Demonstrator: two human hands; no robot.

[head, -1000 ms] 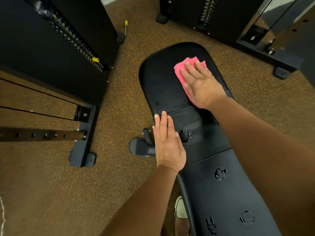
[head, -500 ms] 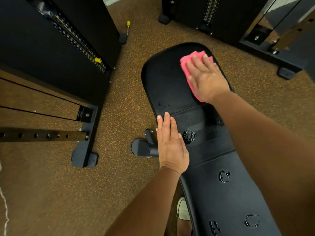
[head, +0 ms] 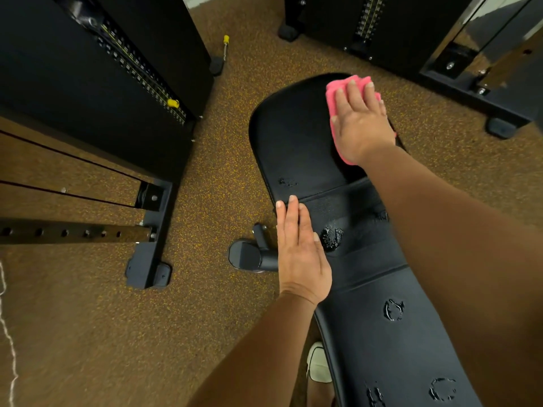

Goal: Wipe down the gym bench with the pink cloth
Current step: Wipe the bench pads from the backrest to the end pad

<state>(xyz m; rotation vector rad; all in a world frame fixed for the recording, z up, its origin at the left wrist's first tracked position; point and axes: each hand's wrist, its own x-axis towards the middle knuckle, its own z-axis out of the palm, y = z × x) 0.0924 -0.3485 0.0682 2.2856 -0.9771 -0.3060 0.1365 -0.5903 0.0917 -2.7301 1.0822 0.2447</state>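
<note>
Fig.: right hand (head: 363, 124) spread flat on pink cloth (head: 333, 95), upper right; left hand (head: 301, 251) flat, fingers together, bracing bench (head: 293, 142). Risk: cloth slips off far edge.

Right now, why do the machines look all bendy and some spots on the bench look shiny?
Head view: the wide-angle lens bends the weight machine outward near the frame's edges. Head view: worn patches on the bench catch glare. Head view: the pink cloth under the right hand looks slightly blurred.
</note>
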